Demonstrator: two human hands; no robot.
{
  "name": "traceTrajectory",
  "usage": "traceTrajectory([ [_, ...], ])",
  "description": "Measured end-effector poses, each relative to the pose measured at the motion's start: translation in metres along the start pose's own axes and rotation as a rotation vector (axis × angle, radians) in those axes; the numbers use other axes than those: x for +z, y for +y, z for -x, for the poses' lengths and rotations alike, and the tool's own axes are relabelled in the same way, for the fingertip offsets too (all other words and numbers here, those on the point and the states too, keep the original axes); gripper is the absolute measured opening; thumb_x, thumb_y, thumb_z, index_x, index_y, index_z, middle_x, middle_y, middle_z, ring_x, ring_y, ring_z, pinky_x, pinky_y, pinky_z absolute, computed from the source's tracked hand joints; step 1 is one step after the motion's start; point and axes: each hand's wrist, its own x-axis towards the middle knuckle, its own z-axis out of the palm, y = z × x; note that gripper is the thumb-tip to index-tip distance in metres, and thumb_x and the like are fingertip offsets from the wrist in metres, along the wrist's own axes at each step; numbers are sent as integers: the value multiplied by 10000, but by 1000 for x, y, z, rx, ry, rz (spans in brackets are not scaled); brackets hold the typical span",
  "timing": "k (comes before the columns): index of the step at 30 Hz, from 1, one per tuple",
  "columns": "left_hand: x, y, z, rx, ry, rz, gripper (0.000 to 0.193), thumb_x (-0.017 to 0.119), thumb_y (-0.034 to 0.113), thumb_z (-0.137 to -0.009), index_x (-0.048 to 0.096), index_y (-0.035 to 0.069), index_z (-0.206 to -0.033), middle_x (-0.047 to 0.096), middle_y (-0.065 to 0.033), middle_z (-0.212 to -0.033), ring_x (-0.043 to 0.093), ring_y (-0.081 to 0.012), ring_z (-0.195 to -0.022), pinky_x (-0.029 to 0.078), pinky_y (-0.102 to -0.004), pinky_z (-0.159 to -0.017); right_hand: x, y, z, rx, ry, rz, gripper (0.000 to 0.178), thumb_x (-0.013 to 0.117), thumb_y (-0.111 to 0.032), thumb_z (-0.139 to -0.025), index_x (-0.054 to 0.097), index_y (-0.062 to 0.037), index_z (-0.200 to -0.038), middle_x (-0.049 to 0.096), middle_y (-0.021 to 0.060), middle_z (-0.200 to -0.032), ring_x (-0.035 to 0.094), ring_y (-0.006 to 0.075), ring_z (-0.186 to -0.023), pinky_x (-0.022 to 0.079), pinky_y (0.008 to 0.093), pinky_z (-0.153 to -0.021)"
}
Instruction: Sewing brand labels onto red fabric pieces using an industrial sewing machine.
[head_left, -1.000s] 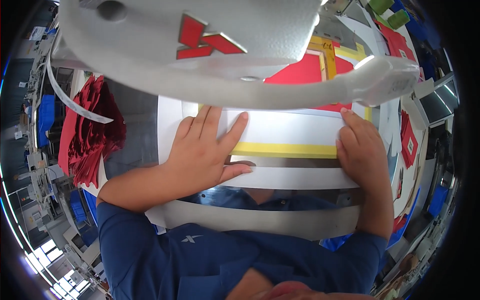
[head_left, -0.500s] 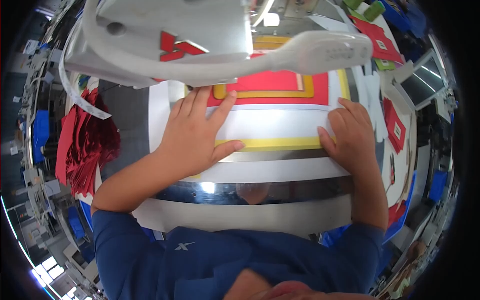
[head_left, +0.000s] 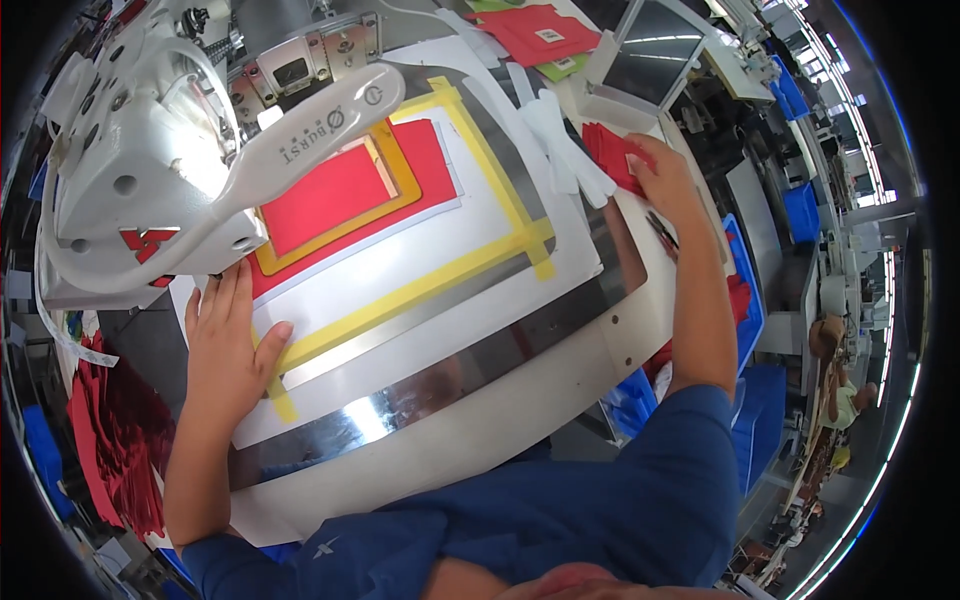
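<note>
My left hand (head_left: 225,345) lies flat with fingers spread on the left part of a white sheet edged with yellow tape (head_left: 400,318). Its fingertips come up to the sewing machine head (head_left: 150,150). On that sheet, a yellow frame (head_left: 350,235) rests over a red fabric piece (head_left: 428,160), with more red inside the frame. At the right, my right hand (head_left: 668,185) reaches out to a stack of red fabric pieces (head_left: 608,158). Its thumb and fingers close on the near edge of the stack; how many pieces are between them cannot be seen.
A white control arm (head_left: 300,140) hangs over the frame. White strips (head_left: 555,140) lie between the sheet and the red stack. Small scissors or snips (head_left: 662,232) lie below the stack. A dark screen (head_left: 655,50) stands behind. Crumpled red fabric (head_left: 115,430) hangs at the left.
The view has turned to the right. My right hand has left the right edge of the sheet and moved out to the red stack. My left hand stays on the sheet's left part.
</note>
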Motion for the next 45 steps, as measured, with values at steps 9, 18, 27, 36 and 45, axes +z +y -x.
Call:
traceTrajectory([
  [9,-10,15,-9,48,61,-105,783,736,518,-957,574,-54,-1467,617,-252,-1478,541,-388,-1443,382,-530,-1201,-8,56,-5,90,-99,-31,284,706,-44,-999,740,10,-1276,788,131,-1200,722,200,-1111,551,337,-986],
  [18,17,26,-13,165,292,-35,556,820,436,-881,717,18,-1234,649,-90,-1018,635,-265,-956,477,-408,-859,-20,-33,-31,-106,-44,-283,208,675,-46,-1049,725,10,-1244,669,118,-1393,655,176,-1214,485,322,-1075],
  [27,26,16,-10,269,364,3,527,844,400,-866,737,27,-1222,590,-55,-894,570,-237,-829,432,-400,-767,128,-295,-59,-548,-473,-301,168,640,-88,-1018,759,-37,-1125,769,130,-1081,729,276,-1053,555,367,-947],
  [36,25,16,-22,212,383,21,582,849,419,-868,728,51,-1303,586,-70,-967,569,-273,-886,426,-426,-832,158,-313,-61,-653,-378,-221,182,633,-78,-1018,776,-49,-1126,794,140,-1069,756,307,-965,594,425,-867],
  [45,26,14,-27,188,300,78,646,852,433,-869,703,58,-1374,608,-85,-1016,589,-287,-964,425,-438,-896,153,-306,-79,-738,-469,-300,221,730,-210,-951,758,-10,-1040,748,289,-1002,728,410,-964,566,479,-859],
])
